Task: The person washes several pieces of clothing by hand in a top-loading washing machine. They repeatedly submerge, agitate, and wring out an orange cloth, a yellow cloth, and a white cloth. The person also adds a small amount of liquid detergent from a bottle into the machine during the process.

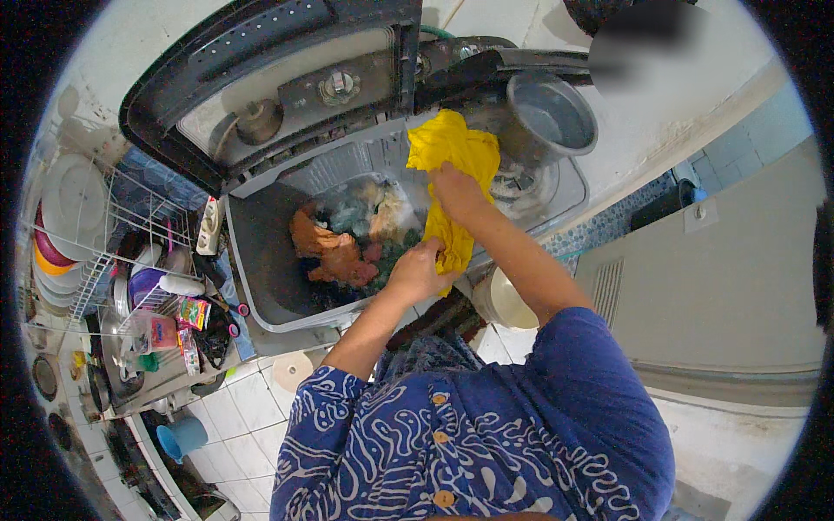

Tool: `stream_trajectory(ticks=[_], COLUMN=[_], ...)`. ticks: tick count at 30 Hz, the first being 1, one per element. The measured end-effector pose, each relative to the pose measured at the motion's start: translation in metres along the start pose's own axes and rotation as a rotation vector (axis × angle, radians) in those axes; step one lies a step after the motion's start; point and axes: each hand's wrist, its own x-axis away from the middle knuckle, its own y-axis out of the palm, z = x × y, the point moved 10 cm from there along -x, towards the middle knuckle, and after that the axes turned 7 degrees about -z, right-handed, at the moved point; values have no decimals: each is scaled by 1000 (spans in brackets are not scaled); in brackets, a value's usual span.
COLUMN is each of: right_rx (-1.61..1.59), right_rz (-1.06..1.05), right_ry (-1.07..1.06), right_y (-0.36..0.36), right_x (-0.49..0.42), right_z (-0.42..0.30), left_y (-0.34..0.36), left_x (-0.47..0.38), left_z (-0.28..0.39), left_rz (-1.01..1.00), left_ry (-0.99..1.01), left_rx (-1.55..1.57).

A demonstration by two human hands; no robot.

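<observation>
A yellow cloth (459, 153) stretches between my two hands over the divide of a twin-tub washing machine (287, 332). My right hand (459, 192) grips its upper part, while my left hand (420, 273) pinches the lower end. Left of the cloth lies the open wash tub (260, 260), holding wet clothes, among them an orange garment (332, 251) and dark green fabric. On the other side is the smaller spin opening (515, 185), partly hidden by the cloth and my right arm. The machine's large lid (195, 65) stands raised behind the tub.
A grey plastic bucket (554, 117) sits at the machine's back right. To the left, a wire dish rack (91, 254) holds plates beside a white power strip (208, 228). A white bucket (508, 299) stands on the floor below my right arm; a grey door (717, 280) is to the right.
</observation>
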Motion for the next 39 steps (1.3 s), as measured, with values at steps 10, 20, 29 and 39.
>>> stream_trajectory(ticks=[10, 20, 29, 39], right_rx=[-200, -230, -967, 151], right_rz=[-113, -107, 390, 348], right_ry=[361, 170, 271, 166], right_y=[-24, -7, -6, -35], right_x=[17, -63, -33, -58], right_z=[95, 55, 116, 59], left_y=[-12, 21, -3, 13], left_x=[-10, -66, -78, -98], left_z=[-11, -16, 14, 2], left_rz=[89, 158, 340, 243], left_ry=[-17, -5, 74, -54], left_rx=[-59, 160, 265, 87])
